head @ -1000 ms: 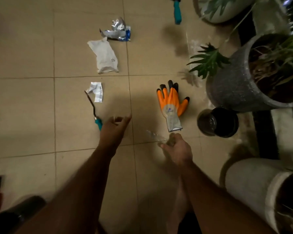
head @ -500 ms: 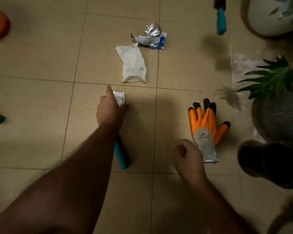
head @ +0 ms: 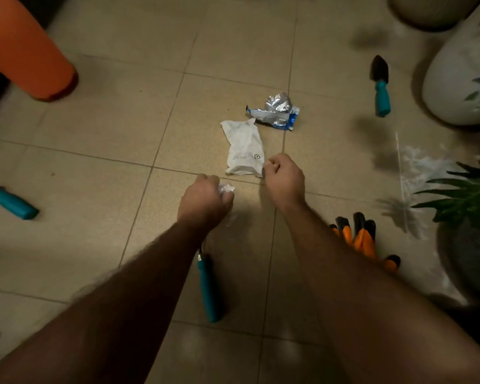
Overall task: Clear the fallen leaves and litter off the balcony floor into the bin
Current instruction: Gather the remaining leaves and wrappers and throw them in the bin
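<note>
Left hand (head: pixel 204 202) fingers clenched on a small crumpled white paper scrap (head: pixel 226 187) to free the floor, right hand (head: pixel 284 178) fingers curled, apparently empty, beside the flat white plastic pouch (head: pixel 243 146) on the beige tile floor (head: pixel 94 162), likely next.

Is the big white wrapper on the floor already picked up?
No, the white wrapper lies flat on the tile, with the right hand beside its corner and the left hand holding only a small paper scrap.
</note>
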Demonstrator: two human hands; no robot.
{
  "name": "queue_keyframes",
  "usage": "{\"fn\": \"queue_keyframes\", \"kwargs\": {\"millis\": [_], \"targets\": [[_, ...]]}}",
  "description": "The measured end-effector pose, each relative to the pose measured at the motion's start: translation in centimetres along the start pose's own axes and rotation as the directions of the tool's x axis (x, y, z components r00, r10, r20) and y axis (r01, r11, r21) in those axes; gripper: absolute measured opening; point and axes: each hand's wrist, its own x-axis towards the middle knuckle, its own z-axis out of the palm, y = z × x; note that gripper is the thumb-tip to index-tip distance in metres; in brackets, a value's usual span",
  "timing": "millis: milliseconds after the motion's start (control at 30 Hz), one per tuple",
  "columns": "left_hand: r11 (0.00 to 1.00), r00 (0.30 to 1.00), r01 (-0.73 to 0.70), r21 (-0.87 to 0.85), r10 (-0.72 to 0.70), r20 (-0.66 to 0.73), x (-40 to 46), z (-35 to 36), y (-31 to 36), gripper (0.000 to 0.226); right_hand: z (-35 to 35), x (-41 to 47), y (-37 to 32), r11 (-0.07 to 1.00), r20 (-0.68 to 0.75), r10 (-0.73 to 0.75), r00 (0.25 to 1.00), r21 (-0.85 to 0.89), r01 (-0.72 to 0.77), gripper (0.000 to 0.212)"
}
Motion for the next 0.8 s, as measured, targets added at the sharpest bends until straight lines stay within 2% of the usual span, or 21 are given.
{"fn": "queue_keyframes", "kwargs": {"millis": [133,200,267,367,467,500,567,667,733,800], "targets": [[0.970,0.990,0.058,-0.237,-0.086,-0.111,0.3,-2.8,-0.4,0.026,1.8,2.6,-2.0,0.988,-0.027,0.040,0.999,-0.147,-0.044,0.056],[0.935,0.984,0.086,-0.343,-0.133,-0.117,0.1,-3.8,-1.0,0.023,2.4,4.0,-2.6,0.969,-0.006,0.101,0.995,-0.227,-0.099,0.074],[0.894,0.975,0.118,-0.431,-0.187,-0.121,0.0,-4.4,-2.0,0.021,2.8,4.7,-2.9,0.948,0.047,0.151,0.987,-0.289,-0.131,0.082],[0.837,0.973,0.133,-0.531,-0.212,-0.091,-0.2,-4.7,-2.7,0.025,3.7,4.4,-2.0,0.928,0.142,0.154,0.978,-0.362,-0.093,0.071],[0.766,0.969,0.171,-0.619,-0.246,-0.037,-0.4,-4.9,-2.8,0.014,4.5,4.4,-1.3,0.924,0.147,0.040,0.988,-0.383,0.019,0.032],[0.734,0.960,0.193,-0.652,-0.278,-0.029,-0.6,-4.9,-2.9,0.019,4.5,4.6,-1.4,0.925,0.147,-0.005,0.989,-0.376,0.060,0.027],[0.654,0.934,0.229,-0.721,-0.356,-0.025,-1.0,-5.3,-3.2,0.040,3.9,5.4,-1.9,0.914,0.147,-0.109,0.983,-0.374,0.157,0.031],[0.601,0.911,0.223,-0.768,-0.409,-0.056,-2.0,-5.6,-3.7,0.044,2.4,8.0,-2.9,0.873,0.117,-0.236,0.965,-0.411,0.264,0.043],[0.584,0.904,0.232,-0.778,-0.425,-0.050,-2.7,-5.5,-4.1,0.037,1.3,10.0,-3.4,0.857,0.154,-0.213,0.965,-0.445,0.260,0.048],[0.583,0.902,0.248,-0.774,-0.430,-0.035,-3.4,-5.2,-4.6,0.033,0.2,11.8,-3.6,0.808,0.266,-0.165,0.950,-0.515,0.285,0.048]]}}
